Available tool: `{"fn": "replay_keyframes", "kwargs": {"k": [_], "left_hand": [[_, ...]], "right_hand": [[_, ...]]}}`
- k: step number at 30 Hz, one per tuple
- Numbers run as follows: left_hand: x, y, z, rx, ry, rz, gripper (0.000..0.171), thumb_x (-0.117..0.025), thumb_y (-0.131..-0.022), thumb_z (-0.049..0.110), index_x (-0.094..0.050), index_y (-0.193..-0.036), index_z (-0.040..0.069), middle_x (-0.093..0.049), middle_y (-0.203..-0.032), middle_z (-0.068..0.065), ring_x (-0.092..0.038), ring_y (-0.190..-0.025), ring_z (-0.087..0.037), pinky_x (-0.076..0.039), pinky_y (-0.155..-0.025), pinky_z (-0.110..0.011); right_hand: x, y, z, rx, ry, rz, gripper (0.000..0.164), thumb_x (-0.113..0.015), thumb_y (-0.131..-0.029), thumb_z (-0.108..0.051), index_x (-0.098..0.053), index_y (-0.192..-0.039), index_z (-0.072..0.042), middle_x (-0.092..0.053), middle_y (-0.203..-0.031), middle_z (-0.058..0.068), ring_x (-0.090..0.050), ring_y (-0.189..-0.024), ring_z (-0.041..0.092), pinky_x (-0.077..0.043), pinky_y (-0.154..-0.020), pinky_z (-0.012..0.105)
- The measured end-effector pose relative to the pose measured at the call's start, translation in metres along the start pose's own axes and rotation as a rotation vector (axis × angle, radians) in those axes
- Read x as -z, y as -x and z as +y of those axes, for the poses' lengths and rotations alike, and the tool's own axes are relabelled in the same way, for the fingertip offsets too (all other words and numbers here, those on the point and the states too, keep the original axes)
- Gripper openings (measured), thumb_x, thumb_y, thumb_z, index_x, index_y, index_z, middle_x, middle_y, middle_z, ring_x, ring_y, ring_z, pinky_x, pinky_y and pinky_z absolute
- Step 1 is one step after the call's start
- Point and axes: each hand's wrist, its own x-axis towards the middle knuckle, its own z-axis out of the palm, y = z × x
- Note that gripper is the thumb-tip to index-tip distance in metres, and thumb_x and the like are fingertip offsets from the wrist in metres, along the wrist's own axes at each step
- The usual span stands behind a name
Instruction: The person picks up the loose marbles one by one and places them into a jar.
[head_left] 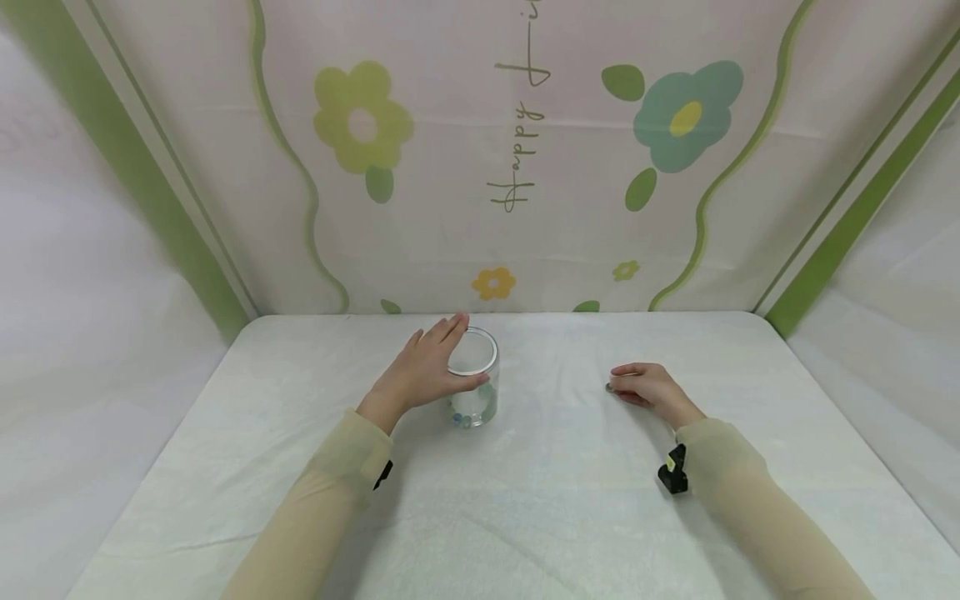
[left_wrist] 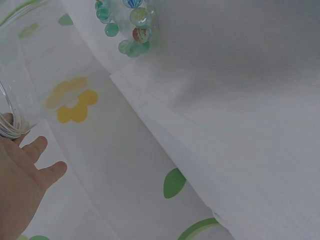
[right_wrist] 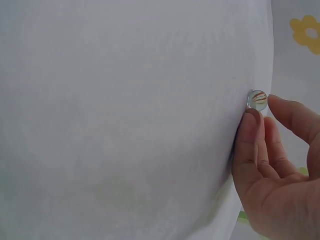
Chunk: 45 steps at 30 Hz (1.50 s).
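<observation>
A clear round jar (head_left: 491, 392) stands upright on the white-covered table, with several glass marbles (head_left: 467, 420) at its bottom. My left hand (head_left: 423, 367) grips it near the top, thumb across the front and fingers at the far left of the rim. Green, blue and brown-streaked marbles show through the jar in the left wrist view. Off to the right, the thumb and index finger of my right hand (head_left: 651, 390) are at a single clear marble (right_wrist: 258, 100) with coloured streaks, pinching it at the tabletop. The other right fingers are bent behind it.
White cloth covers the table (head_left: 555, 500). At its far edge rises a printed fabric wall (head_left: 450, 225) with flowers, and pale side walls stand left and right. A small black device (head_left: 673, 471) sits at my right wrist.
</observation>
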Motion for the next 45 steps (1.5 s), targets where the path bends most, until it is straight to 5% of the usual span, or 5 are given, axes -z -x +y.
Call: {"fn": "replay_keyframes", "kwargs": {"k": [21, 37, 45], "left_hand": [[0.001, 0.0, 0.001, -0.005, 0.008, -0.001, 0.098, -0.051, -0.085, 0.069, -0.011, -0.155, 0.014, -0.016, -0.162, -0.004, -0.02, -0.149, -0.028, -0.016, -0.12, -0.055], [0.001, 0.001, 0.001, -0.004, 0.02, 0.004, 0.098, -0.052, -0.085, 0.068, -0.012, -0.155, 0.014, -0.016, -0.162, -0.003, -0.02, -0.149, -0.027, -0.015, -0.12, -0.055], [0.002, 0.002, 0.001, -0.005, 0.019, 0.011, 0.097, -0.052, -0.085, 0.068, -0.012, -0.155, 0.014, -0.016, -0.162, -0.003, -0.02, -0.149, -0.027, -0.016, -0.12, -0.055]], "right_hand": [[-0.001, -0.004, 0.0, -0.016, 0.128, 0.032, 0.044, -0.064, -0.091, -0.021, -0.054, -0.127, 0.003, -0.064, -0.098, -0.004, -0.055, -0.079, 0.002, -0.048, -0.07, 0.016], [0.007, 0.007, -0.027, 0.007, -0.286, -0.081, 0.059, -0.059, -0.094, -0.01, -0.033, -0.143, 0.01, -0.066, -0.082, -0.016, -0.064, -0.081, -0.005, -0.054, -0.082, 0.015], [0.003, 0.013, -0.057, 0.081, -0.34, -0.135, 0.058, -0.054, -0.096, -0.006, -0.027, -0.145, 0.011, -0.064, -0.089, -0.013, -0.064, -0.085, -0.004, -0.053, -0.087, 0.015]]}}
